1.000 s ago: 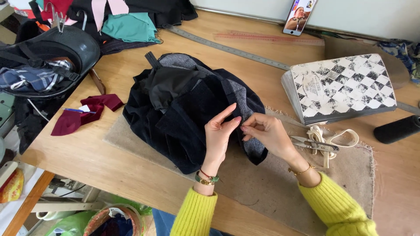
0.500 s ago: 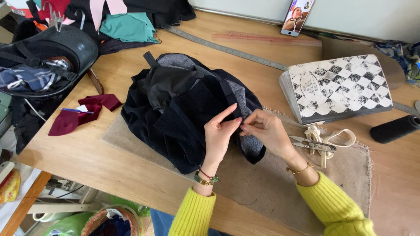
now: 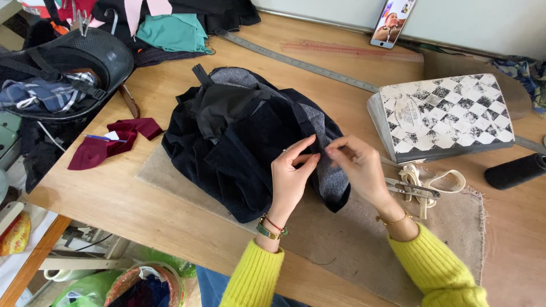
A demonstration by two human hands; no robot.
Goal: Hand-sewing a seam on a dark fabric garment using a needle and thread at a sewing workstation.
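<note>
A dark navy and grey garment [image 3: 239, 136] lies bunched on a beige felt mat [image 3: 364, 239] on the wooden table [image 3: 114, 199]. My left hand [image 3: 291, 176] pinches the garment's grey edge between thumb and fingers. My right hand [image 3: 359, 167] pinches the same edge just beside it, fingertips almost touching the left hand's. Both wrists wear bracelets and the sleeves are bright yellow. Whether a needle or pin is between the fingers is too small to tell.
Scissors with cream tape [image 3: 418, 187] lie right of my right hand. A black-and-white checkered case [image 3: 449, 113], a black cylinder [image 3: 515, 170], a phone [image 3: 392, 23], long rulers [image 3: 296, 59], maroon cloth scraps [image 3: 111, 142] and a dark bag [image 3: 62, 68] surround the mat.
Both hands stay pinched on the garment's grey edge; the fingers have shifted slightly along it. The garment has barely moved.
</note>
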